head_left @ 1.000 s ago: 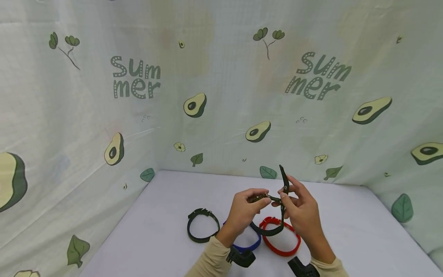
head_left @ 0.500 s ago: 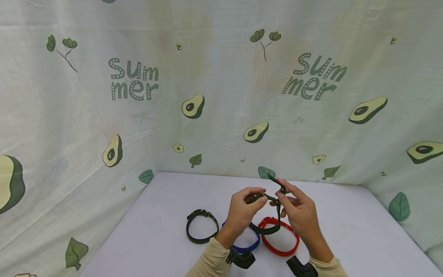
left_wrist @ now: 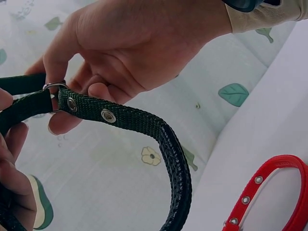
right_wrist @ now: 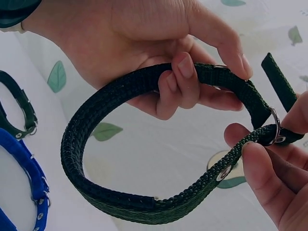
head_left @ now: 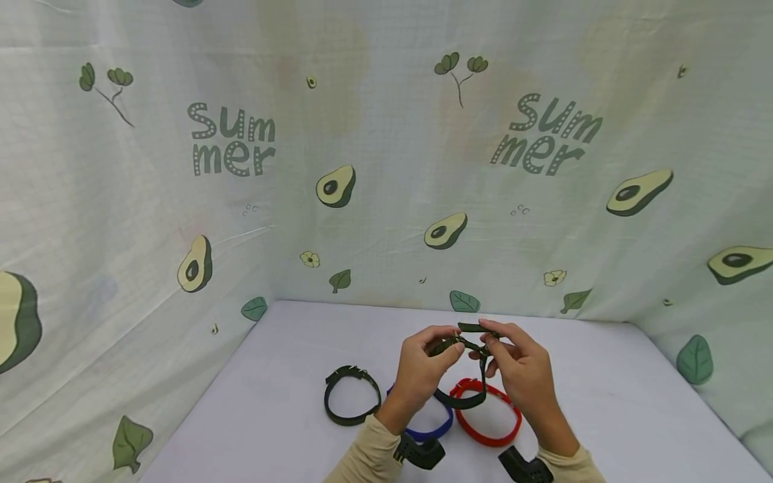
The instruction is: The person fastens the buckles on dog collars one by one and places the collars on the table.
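A dark green webbing collar (head_left: 465, 402) with a padded curve and metal eyelets (left_wrist: 108, 115) hangs as a loop between both hands. My left hand (head_left: 419, 369) curls its fingers around one side of the collar, as the right wrist view shows at close range. My right hand (head_left: 522, 365) pinches the strap at a thin metal ring (right_wrist: 275, 126), where the webbing passes through. The strap's loose tail (right_wrist: 279, 79) stands beyond the ring and points left toward the left hand's fingertips in the head view.
On the white table (head_left: 272, 443) lie a red collar (head_left: 501, 439), a blue collar (head_left: 431, 433) partly behind the left wrist, and another dark green collar (head_left: 329, 396). A curtain (head_left: 386, 134) printed with avocados and leaves stands behind and on the sides.
The strap's loose tail has swung from upright above the right hand down to the left, almost level. The right hand has shifted slightly left; the left hand keeps its grip. The view has shifted slightly.
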Demonstrator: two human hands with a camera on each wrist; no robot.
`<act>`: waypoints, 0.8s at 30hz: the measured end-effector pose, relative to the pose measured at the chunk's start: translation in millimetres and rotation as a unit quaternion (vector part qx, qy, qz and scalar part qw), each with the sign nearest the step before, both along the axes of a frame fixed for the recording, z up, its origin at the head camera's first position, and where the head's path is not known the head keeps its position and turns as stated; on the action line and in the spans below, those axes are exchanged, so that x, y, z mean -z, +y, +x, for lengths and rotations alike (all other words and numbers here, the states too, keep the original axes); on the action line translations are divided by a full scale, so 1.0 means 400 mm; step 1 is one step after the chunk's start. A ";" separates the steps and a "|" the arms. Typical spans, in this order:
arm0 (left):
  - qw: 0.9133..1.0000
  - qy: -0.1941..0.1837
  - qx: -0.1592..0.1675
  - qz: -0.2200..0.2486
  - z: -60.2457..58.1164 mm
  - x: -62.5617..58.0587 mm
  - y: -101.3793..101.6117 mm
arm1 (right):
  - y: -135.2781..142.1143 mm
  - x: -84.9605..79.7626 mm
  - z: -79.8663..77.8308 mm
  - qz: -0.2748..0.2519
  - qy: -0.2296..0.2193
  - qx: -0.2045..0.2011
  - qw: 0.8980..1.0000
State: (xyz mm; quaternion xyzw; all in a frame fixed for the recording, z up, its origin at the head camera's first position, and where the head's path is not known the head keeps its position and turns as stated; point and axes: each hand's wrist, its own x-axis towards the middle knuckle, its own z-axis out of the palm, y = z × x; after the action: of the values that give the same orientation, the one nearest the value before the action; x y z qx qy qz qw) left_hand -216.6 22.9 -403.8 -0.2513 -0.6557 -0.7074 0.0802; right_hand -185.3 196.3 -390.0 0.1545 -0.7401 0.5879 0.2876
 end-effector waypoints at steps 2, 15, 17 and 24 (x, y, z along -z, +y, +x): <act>1.000 0.001 0.003 0.004 -0.002 0.000 0.000 | -0.001 0.000 -0.001 -0.002 0.000 0.000 1.000; 1.000 0.021 -0.011 0.003 -0.003 0.008 0.003 | -0.015 0.003 -0.001 -0.031 -0.049 0.030 0.998; 1.000 0.026 -0.013 0.004 -0.003 0.009 0.003 | -0.020 -0.002 0.002 -0.029 -0.059 0.038 0.997; 0.999 0.033 -0.014 0.009 -0.002 0.005 0.004 | -0.052 -0.057 0.044 -0.014 -0.055 0.056 0.997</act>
State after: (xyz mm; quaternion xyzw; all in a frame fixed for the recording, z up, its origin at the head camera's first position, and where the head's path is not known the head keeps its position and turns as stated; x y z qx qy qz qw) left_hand -217.4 24.5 -406.0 -0.2643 -0.6497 -0.7036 0.1139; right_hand -167.7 175.4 -367.4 0.0761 -0.7542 0.5886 0.2809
